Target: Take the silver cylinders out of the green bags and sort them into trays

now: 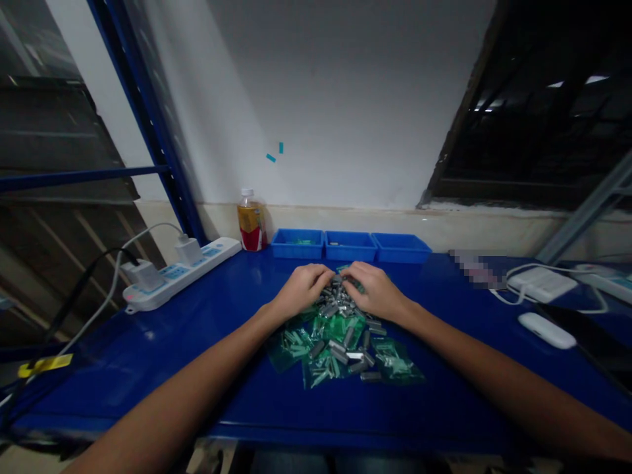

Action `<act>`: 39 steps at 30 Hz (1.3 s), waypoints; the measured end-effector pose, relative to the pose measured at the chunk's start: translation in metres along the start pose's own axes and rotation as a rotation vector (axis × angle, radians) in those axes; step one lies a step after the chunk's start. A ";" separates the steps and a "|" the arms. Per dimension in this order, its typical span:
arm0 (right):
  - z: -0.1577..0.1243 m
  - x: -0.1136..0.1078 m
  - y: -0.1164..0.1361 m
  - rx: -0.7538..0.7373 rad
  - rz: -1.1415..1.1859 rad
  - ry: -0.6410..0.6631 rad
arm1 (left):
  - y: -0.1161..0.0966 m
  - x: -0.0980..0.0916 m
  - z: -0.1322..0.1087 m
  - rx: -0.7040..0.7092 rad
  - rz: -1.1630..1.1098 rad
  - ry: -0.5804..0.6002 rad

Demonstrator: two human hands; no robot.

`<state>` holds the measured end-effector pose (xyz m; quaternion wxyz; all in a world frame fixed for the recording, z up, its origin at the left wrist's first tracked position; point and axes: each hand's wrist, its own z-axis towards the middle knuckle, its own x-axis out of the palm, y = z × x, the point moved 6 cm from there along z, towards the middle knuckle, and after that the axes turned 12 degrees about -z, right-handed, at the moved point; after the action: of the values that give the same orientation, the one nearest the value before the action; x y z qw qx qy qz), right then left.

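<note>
At the far side of a heap of small grey metal pieces (pixel 338 306), my left hand (pixel 305 288) is closed, with thumb and fingers drawn together. My right hand (pixel 375 289) faces it from the other side, its fingers curled and thumb bent inward. What either hand grips is too small and blurred to name; a bit of green film shows by the right thumb. Toward me, green plastic bags (pixel 395 360) with thin pale pieces inside lie among loose grey metal pieces (pixel 339 353). Another green bag (pixel 291 345) lies below my left wrist.
Three blue trays (pixel 350 247) line the wall, the left one with green bits inside. A drink bottle (pixel 251 222) stands beside them. Left is a power strip (pixel 182 280) with plugs and cables; right are a white adapter (pixel 542 284) and a white oval case (pixel 547 330).
</note>
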<state>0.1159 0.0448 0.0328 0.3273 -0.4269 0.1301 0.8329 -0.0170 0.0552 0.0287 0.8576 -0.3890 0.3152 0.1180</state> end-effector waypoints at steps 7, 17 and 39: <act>-0.006 -0.003 0.005 0.055 -0.068 -0.039 | -0.004 0.008 -0.002 0.021 0.018 0.022; -0.006 -0.001 0.009 0.069 0.074 -0.018 | -0.017 -0.004 -0.007 0.252 0.063 0.072; 0.074 0.015 -0.104 0.431 -0.304 0.329 | 0.047 0.002 0.001 -0.189 0.203 -0.018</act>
<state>0.1314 0.1663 0.0721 0.5057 -0.4915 0.2895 0.6472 -0.0366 0.0873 -0.0001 0.8035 -0.4332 0.3326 0.2368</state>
